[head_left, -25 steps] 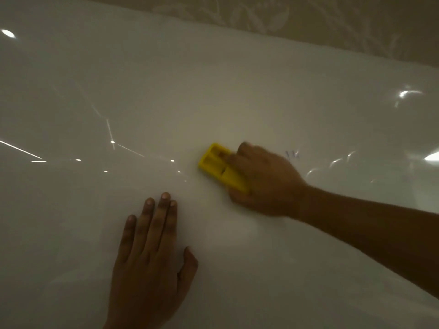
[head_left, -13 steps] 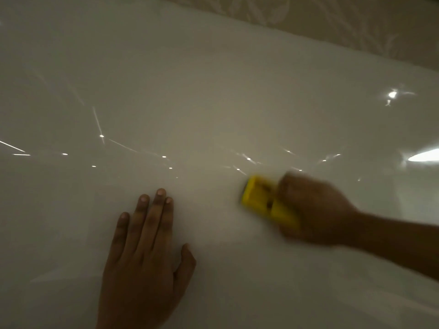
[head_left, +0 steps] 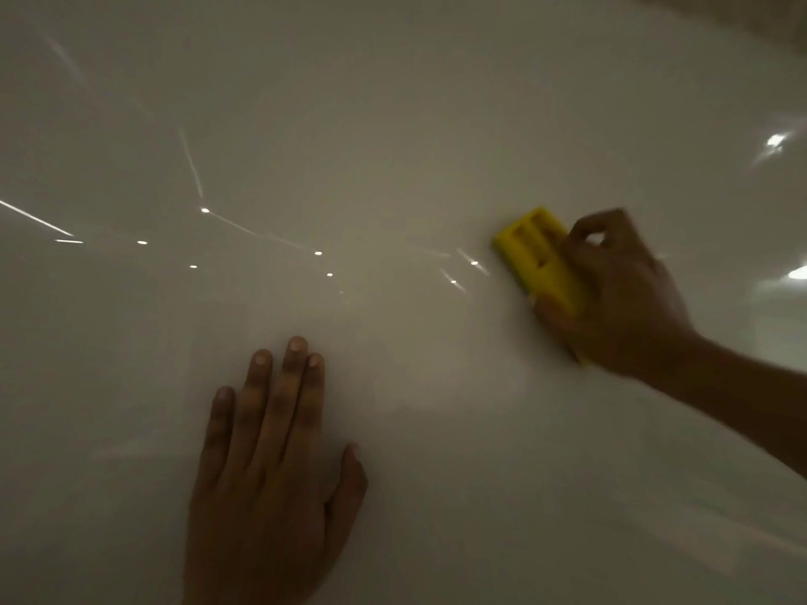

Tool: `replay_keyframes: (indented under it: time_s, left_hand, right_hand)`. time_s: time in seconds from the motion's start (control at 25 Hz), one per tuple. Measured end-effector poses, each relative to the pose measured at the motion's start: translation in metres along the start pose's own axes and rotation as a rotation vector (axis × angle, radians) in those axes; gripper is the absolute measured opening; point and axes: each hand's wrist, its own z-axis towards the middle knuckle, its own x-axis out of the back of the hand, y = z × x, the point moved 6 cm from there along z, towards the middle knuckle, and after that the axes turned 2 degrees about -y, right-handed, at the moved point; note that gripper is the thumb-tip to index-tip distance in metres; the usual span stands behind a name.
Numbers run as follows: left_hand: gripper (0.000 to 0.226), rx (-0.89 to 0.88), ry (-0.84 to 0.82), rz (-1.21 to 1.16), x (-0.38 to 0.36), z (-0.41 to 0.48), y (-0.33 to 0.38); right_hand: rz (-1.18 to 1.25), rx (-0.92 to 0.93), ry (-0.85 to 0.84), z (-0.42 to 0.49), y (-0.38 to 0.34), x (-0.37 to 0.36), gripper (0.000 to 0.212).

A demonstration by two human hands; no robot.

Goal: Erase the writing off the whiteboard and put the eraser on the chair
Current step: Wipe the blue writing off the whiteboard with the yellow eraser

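Note:
A glossy whiteboard [head_left: 393, 124] fills almost the whole head view. My right hand [head_left: 620, 299] grips a yellow eraser [head_left: 535, 255] and presses it flat on the board at the right. Only the eraser's upper end shows past my fingers. My left hand [head_left: 270, 465] lies flat on the board at the lower middle, fingers together and pointing up, holding nothing. No writing shows on the board around the eraser. The chair is out of view.
A strip of patterned wall [head_left: 751, 15] shows past the board's top edge at the upper right. Bright light reflections streak the board's left half and right edge. The room is dim.
My right hand has swept the eraser to the right across the board. Faint marks seen beside it one second ago no longer show. My left hand has stayed planted.

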Motion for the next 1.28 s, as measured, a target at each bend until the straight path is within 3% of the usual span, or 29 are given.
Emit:
replay_keyframes:
  time_s: [0.12,0.24,0.32,0.4,0.48,0.52,0.6,0.68,0.76,0.8,0.92,0.96,1.0,1.04,1.12,1.2,1.28]
  left_hand:
    - [0.07,0.044,-0.012,-0.001,0.001,-0.025,0.004]
    - [0.071,0.038,-0.039,-0.008,0.002,-0.03,0.002]
    - [0.071,0.018,-0.04,-0.012,0.001,-0.029,0.001]
    - [0.072,0.037,-0.054,-0.017,0.0,-0.031,0.001]
    - [0.072,0.047,-0.057,-0.033,0.002,-0.032,-0.001]
    - [0.072,0.041,-0.055,-0.043,0.002,-0.031,-0.001]
    - [0.069,0.034,-0.063,-0.056,0.001,-0.03,-0.001]
    - [0.069,0.034,-0.077,-0.064,0.002,-0.032,0.001]
    - [0.072,0.04,-0.089,-0.066,0.004,-0.032,0.0]
    - [0.073,0.034,-0.111,-0.073,0.002,-0.031,0.001]
    - [0.075,0.05,-0.126,-0.077,-0.002,-0.03,0.001]
    - [0.075,0.058,-0.116,-0.074,-0.003,-0.031,0.002]
    - [0.075,0.071,-0.107,-0.075,-0.002,-0.032,0.004]
    - [0.076,0.091,-0.096,-0.082,0.0,-0.032,0.008]
    - [0.077,0.114,-0.069,-0.093,0.004,-0.03,0.026]
    - [0.077,0.03,-0.083,-0.081,0.003,-0.03,0.054]
    - [0.075,-0.093,-0.11,-0.039,-0.004,-0.033,0.076]
  right_hand:
    - [0.169,0.459,-0.258,-0.102,-0.088,-0.022,0.043]
    - [0.229,0.855,-0.374,-0.154,-0.119,-0.026,0.03]
    - [0.145,0.756,-0.359,-0.107,-0.101,-0.031,0.031]
    - [0.017,0.346,-0.196,-0.024,-0.07,-0.024,0.044]
    - [0.019,0.103,-0.072,0.024,-0.057,-0.015,0.05]
    - [0.054,0.11,-0.039,0.025,-0.065,-0.015,0.053]
    - [0.121,0.319,-0.081,-0.016,-0.091,-0.022,0.057]
    - [0.174,0.652,-0.263,-0.091,-0.111,-0.029,0.053]
    - [0.153,0.84,-0.371,-0.131,-0.086,-0.022,0.045]
    - [0.115,0.763,-0.376,-0.129,-0.053,-0.016,0.045]
    - [-0.01,0.056,-0.127,-0.082,0.06,0.015,0.053]
    - [-0.035,-0.1,-0.074,-0.085,0.076,0.017,0.054]
    - [-0.037,-0.138,-0.102,-0.099,0.075,0.012,0.054]
    - [-0.019,-0.061,-0.194,-0.121,0.058,0.003,0.051]
    - [0.129,0.287,-0.378,-0.183,0.013,-0.009,0.04]
    - [0.221,0.551,-0.404,-0.225,0.009,-0.005,0.032]
    - [0.147,0.525,-0.342,-0.212,0.051,0.002,0.031]
